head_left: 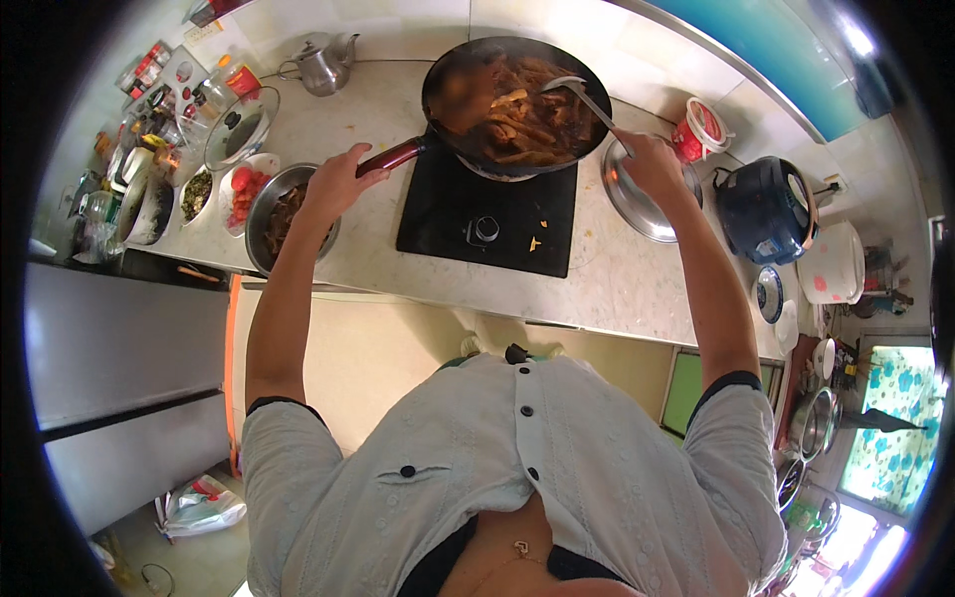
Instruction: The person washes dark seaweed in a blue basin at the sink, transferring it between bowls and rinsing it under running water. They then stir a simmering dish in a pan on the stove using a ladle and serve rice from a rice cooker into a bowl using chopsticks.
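A dark wok (515, 160) with brown, saucy strips of food (530, 123) sits on a black single-burner cooktop (485, 201). My left hand (339, 186) is around the end of its reddish-brown handle (395, 157), thumb on one side and fingers on the other. In my right hand (647, 158) is the handle of a metal cooking spatula (593, 104), whose head rests among the food at the wok's right side. Below my left forearm stands a steel bowl (261, 198) with dark brown pieces in it. Steam or blur veils the wok's left part.
A steel lid (645, 201) lies under my right forearm, near a red-and-white tub (700, 130) and a dark blue rice cooker (765, 209). At left are cut tomatoes (246, 190), a glass lid (242, 127), a steel kettle (317, 67) and several jars. Food scraps (535, 244) dot the cooktop.
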The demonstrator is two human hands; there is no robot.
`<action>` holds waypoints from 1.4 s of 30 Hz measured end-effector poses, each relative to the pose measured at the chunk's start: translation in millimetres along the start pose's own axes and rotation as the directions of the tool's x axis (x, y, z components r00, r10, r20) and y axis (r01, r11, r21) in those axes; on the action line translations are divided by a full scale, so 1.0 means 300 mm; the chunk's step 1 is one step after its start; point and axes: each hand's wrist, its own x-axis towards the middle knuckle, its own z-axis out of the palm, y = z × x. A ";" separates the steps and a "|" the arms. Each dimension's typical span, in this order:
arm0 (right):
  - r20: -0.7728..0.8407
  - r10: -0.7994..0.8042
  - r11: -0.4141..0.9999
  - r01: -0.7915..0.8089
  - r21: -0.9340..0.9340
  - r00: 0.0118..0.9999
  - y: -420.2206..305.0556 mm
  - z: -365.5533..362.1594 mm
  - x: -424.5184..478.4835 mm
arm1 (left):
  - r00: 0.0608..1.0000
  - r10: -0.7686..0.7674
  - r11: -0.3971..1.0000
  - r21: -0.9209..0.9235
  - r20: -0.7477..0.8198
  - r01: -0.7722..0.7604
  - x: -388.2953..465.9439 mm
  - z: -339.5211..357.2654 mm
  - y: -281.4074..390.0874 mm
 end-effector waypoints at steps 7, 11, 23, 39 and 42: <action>0.099 -0.015 0.995 0.005 0.099 0.995 -0.133 -0.023 -0.098 | 0.998 -0.002 1.000 -0.014 -0.068 0.001 -0.032 0.005 -0.019; 0.085 -0.047 0.999 0.048 -0.011 0.995 -0.177 0.005 -0.101 | 0.996 0.008 1.000 -0.006 -0.085 -0.009 -0.036 0.004 -0.006; 0.079 -0.258 0.948 0.268 -0.174 0.963 -0.323 0.114 -0.005 | 0.992 -0.012 1.000 0.010 -0.123 0.013 -0.053 -0.004 0.002; -0.399 -0.018 0.966 0.120 0.231 0.917 -0.118 0.135 -0.239 | 0.748 0.297 0.941 0.050 -0.593 -0.334 -0.082 0.044 0.079; -0.388 0.260 0.898 -0.074 0.433 0.884 -0.067 0.091 -0.408 | 0.683 0.469 0.853 0.085 -0.560 -0.515 -0.127 0.107 0.150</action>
